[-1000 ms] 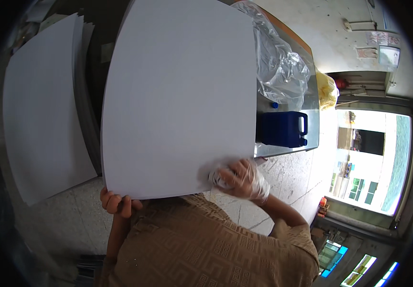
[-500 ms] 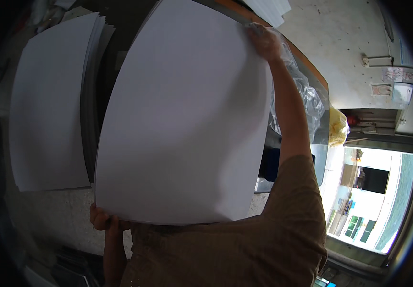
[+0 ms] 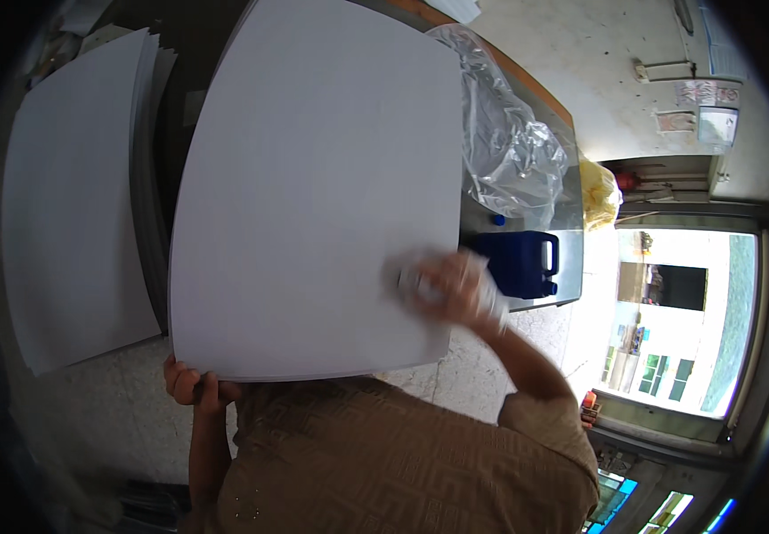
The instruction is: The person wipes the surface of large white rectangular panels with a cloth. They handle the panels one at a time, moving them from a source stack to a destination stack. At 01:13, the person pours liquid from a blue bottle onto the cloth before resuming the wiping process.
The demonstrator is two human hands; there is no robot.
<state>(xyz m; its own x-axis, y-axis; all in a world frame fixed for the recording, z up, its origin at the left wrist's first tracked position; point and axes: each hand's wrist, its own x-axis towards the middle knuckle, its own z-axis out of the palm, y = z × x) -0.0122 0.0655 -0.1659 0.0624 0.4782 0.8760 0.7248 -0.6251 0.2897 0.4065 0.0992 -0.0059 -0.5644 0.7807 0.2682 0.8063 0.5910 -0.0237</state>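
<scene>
A stack of large white sheets [image 3: 313, 178] lies on the table in front of me, its near edge against my body. My left hand [image 3: 194, 384] is closed on the stack's near left corner, fingers curled at the edge. Over the right part of the top sheet is my right hand [image 3: 455, 289], smeared by motion. It is closed on a whitish cloth [image 3: 488, 283], crumpled and partly hidden by the fingers.
Another stack of white sheets [image 3: 73, 205] stands to the left. Right of my stack lie crumpled clear plastic film [image 3: 509, 133], a dark blue jerrycan [image 3: 513, 262] and a small blue cap [image 3: 498, 220]. A yellow bag [image 3: 598, 194] stands beyond the table, near a bright window [image 3: 687, 320].
My right hand has come from the far right corner of the top sheet toward me, uncovering the plastic film and the jerrycan. My left hand keeps its hold on the near left corner.
</scene>
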